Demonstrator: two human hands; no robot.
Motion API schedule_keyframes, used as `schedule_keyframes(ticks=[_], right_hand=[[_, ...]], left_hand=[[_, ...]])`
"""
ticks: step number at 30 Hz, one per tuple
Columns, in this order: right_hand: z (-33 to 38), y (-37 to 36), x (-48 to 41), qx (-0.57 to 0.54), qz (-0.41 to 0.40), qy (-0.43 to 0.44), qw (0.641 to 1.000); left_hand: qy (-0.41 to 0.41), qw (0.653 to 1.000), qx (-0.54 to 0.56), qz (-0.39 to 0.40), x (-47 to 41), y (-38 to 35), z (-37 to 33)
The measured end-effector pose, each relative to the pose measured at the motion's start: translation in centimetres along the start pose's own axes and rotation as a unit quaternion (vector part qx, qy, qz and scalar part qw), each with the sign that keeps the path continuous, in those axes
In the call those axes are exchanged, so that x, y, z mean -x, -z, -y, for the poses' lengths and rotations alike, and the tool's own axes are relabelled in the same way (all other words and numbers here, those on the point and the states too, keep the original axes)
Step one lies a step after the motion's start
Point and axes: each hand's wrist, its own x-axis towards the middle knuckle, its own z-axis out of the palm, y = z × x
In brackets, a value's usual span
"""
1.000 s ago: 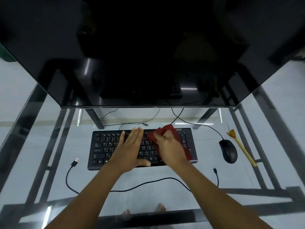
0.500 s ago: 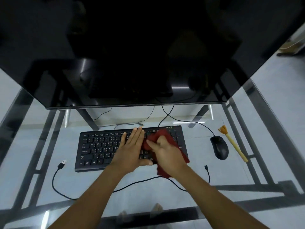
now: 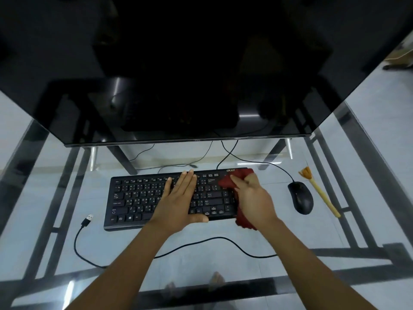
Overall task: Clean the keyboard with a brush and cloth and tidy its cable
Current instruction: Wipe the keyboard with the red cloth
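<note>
A black keyboard (image 3: 136, 198) lies on the glass table in front of a large dark monitor. My left hand (image 3: 178, 200) rests flat on its middle keys, fingers straight. My right hand (image 3: 252, 198) grips a red cloth (image 3: 228, 181) and presses it on the keyboard's right end, over the number pad. The cloth hangs down past the front edge below my wrist. The keyboard's black cable (image 3: 201, 241) loops loosely across the table in front, ending in a USB plug (image 3: 87, 220) at the left. A brush (image 3: 321, 194) with a pale wooden handle and orange bristles lies at the right.
A black mouse (image 3: 300, 198) sits between the keyboard and the brush, its cord running back under the monitor (image 3: 178, 63). More thin cables lie behind the keyboard. The glass table (image 3: 290, 238) shows dark frame bars and the floor below.
My right hand has wiped the red cloth from the keyboard's middle to its right end. My left hand stays flat on the keys. The camera view shifted a little.
</note>
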Motion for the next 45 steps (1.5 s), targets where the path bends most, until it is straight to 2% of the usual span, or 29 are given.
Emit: schedule_keyframes(ticks=[2, 4, 7, 9, 11, 14, 17, 19, 22, 24, 26, 28, 30, 33, 35, 36, 38, 41, 43, 45], right_hand=[[-0.2, 0.5, 0.0, -0.039, -0.015, -0.066, 0.997], [1.8, 0.0, 0.9, -0.105, 0.017, -0.002, 0.994], [3.8, -0.8, 2.7, -0.103, 0.076, 0.079, 0.989], [3.3, -0.3, 2.9, -0.083, 0.064, 0.13, 0.986], [1.5, 0.3, 2.0, -0.056, 0.023, 0.091, 0.994], [0.5, 0.1, 1.1, -0.144, 0.009, -0.051, 0.988], [3.1, -1.5, 2.2, -0.073, 0.072, 0.055, 0.993], [4.4, -0.8, 2.0, -0.097, 0.109, 0.087, 0.985], [3.7, -0.2, 0.3, -0.156, 0.059, -0.022, 0.986], [4.0, -0.5, -0.4, -0.137, 0.034, -0.081, 0.987], [6.5, -1.1, -0.3, -0.114, 0.064, -0.048, 0.99], [9.2, -1.7, 0.4, -0.134, 0.112, 0.026, 0.984], [9.9, -2.1, 0.3, -0.151, 0.101, 0.073, 0.981], [8.8, -1.9, -0.8, -0.105, 0.011, 0.011, 0.994], [8.8, -1.9, -0.9, -0.117, 0.022, -0.071, 0.99], [9.3, -2.0, -0.8, -0.114, 0.03, -0.086, 0.989], [10.9, -2.9, 0.2, -0.06, 0.047, -0.022, 0.997], [12.3, -3.4, 1.2, -0.064, 0.118, 0.098, 0.986], [11.8, -2.5, 0.2, -0.096, 0.113, 0.067, 0.987], [10.6, -2.2, -1.4, -0.09, 0.059, -0.029, 0.994]], left_hand=[[0.002, 1.0, -0.006, -0.004, 0.0, 0.0, -0.1], [0.005, 1.0, -0.005, -0.003, -0.1, -0.1, 0.0], [-0.004, 1.0, -0.004, -0.004, -0.1, -0.3, 0.1], [-0.007, 1.0, 0.003, -0.001, -0.1, -0.2, 0.3], [-0.007, 1.0, 0.007, 0.001, 0.0, -0.2, 0.3], [-0.009, 1.0, 0.019, 0.002, -0.1, 0.0, 0.3], [-0.008, 1.0, 0.018, 0.017, -0.2, 0.1, 0.4], [-0.01, 1.0, 0.019, 0.021, -0.1, 0.4, 0.4], [-0.011, 1.0, 0.014, 0.023, 0.0, 0.5, 0.5], [-0.012, 1.0, 0.013, 0.019, 0.1, 0.5, 0.4], [-0.017, 0.999, 0.024, 0.019, 0.0, 0.6, 0.5], [-0.029, 0.998, 0.042, 0.025, 0.2, 0.9, 1.1], [-0.032, 0.998, 0.055, 0.024, 0.9, 1.6, 2.4], [0.013, 0.999, 0.04, 0.008, 2.8, 2.9, 6.0], [0.052, 0.998, 0.022, 0.009, 4.2, 3.5, 8.9], [0.065, 0.998, 0.017, 0.015, 4.8, 3.6, 10.2], [0.07, 0.997, 0.015, 0.035, 5.6, 3.6, 11.8], [0.058, 0.997, 0.037, 0.035, 5.9, 3.4, 12.4], [0.051, 0.997, 0.042, 0.029, 6.0, 3.3, 12.4], [0.049, 0.997, 0.045, 0.025, 6.1, 3.3, 12.5]])
